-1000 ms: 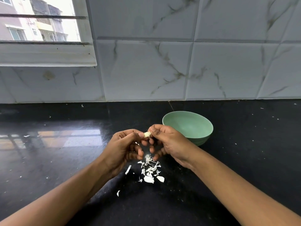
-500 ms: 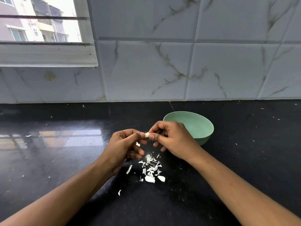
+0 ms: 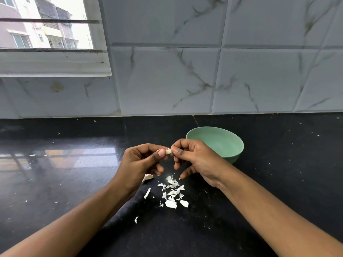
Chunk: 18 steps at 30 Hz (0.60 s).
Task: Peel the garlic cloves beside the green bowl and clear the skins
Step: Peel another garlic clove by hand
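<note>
Nearest on the glossy black stone bench [image 3: 55, 182] lies a loose heap of white papery garlic skins [image 3: 173, 193]. Above it, the left hand [image 3: 138, 164] and right hand [image 3: 194, 158] both pinch one small pale garlic clove [image 3: 168, 151]. Best to steady it with the left and strip with the right thumbnail (over the heap), just short of the pale green round bowl [image 3: 234, 157].

Head-worn camera looks forward and down at the black counter [image 3: 278, 182], facing the tiled wall [image 3: 167, 80], window [image 3: 46, 30] at upper left. It's close in: forearms [image 3: 74, 225] enter from the bottom corners, left hand [image 3: 137, 162] and right hand [image 3: 194, 158] meeting at centre frame.
</note>
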{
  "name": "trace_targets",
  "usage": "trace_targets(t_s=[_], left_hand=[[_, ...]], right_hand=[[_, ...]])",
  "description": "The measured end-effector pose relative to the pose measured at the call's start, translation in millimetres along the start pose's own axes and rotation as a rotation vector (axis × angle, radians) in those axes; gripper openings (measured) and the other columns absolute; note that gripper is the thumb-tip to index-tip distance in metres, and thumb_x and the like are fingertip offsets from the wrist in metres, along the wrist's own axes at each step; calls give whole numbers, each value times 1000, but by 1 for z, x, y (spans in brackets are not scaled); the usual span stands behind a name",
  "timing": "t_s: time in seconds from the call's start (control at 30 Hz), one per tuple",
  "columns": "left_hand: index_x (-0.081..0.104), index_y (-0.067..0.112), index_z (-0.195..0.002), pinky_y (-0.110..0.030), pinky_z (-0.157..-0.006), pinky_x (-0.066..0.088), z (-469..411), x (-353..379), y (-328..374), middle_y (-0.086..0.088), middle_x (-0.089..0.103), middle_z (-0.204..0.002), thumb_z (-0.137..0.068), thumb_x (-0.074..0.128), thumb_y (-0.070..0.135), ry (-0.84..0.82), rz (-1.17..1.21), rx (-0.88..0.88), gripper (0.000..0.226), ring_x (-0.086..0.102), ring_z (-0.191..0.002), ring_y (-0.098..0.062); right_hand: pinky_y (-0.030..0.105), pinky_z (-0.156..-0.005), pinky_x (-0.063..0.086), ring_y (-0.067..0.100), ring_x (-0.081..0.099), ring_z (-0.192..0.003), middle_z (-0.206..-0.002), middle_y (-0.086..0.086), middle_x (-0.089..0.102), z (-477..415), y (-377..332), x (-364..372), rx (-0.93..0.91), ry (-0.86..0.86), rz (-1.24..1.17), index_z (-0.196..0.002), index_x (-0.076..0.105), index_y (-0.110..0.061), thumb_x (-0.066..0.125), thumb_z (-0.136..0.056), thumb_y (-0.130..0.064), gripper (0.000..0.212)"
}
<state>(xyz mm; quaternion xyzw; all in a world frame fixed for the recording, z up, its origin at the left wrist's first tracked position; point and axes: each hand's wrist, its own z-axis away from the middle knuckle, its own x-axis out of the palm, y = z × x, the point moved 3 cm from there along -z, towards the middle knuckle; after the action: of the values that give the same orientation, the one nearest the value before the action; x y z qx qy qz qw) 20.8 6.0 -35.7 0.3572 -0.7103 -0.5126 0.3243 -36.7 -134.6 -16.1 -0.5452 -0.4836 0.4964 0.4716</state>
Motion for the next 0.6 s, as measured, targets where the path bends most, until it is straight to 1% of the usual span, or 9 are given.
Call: trace_targets(t_s=[0.1,0.17,0.33,0.4,0.5,0.6], left_hand=[[73,6,-87,-19,-45,47,0,-1,-1,-6,69,-72,-74,64,13,-4,36,-20,17,57,-46,-13],[76,11,-85,-20,-46,49,-1,-1,-1,-9,71,-78,-72,65,11,-1,93,-44,17,58,-47,-13],[77,14,-85,-19,-45,49,-2,-1,0,-7,71,-77,-69,66,9,6,147,-76,20,60,-49,-13],[77,13,-87,-19,-44,49,-2,-1,0,-7,70,-78,-69,66,8,12,161,-89,22,60,-50,-13],[74,11,-93,-19,-44,49,-3,-2,-1,-5,69,-75,-68,65,6,22,164,-105,26,59,-50,-12],[71,10,-97,-19,-44,48,-3,-2,-2,-3,70,-78,-68,66,5,29,150,-119,30,59,-49,-11]], right_hand=[[19,-41,47,5,55,-55,-66,-2,52,0,0,-1,48,-12,-41,-81,57,-12,50,-97,-15,18],[19,-41,46,6,55,-55,-66,-1,54,0,0,-2,41,0,-14,-81,57,-12,52,-96,-15,17],[20,-43,48,7,59,-56,-69,2,59,-2,-3,-7,-64,100,135,-82,62,-7,62,-90,-8,7],[22,-45,50,8,61,-57,-69,2,61,-2,-5,-11,-101,140,193,-81,64,-9,65,-88,-9,7],[24,-48,53,10,64,-57,-65,3,64,-1,-8,-16,-156,208,428,-77,66,-12,72,-82,-12,8],[27,-53,56,9,63,-55,-60,-6,61,1,-8,-15,-176,195,671,-80,68,-16,75,-79,-14,8]])
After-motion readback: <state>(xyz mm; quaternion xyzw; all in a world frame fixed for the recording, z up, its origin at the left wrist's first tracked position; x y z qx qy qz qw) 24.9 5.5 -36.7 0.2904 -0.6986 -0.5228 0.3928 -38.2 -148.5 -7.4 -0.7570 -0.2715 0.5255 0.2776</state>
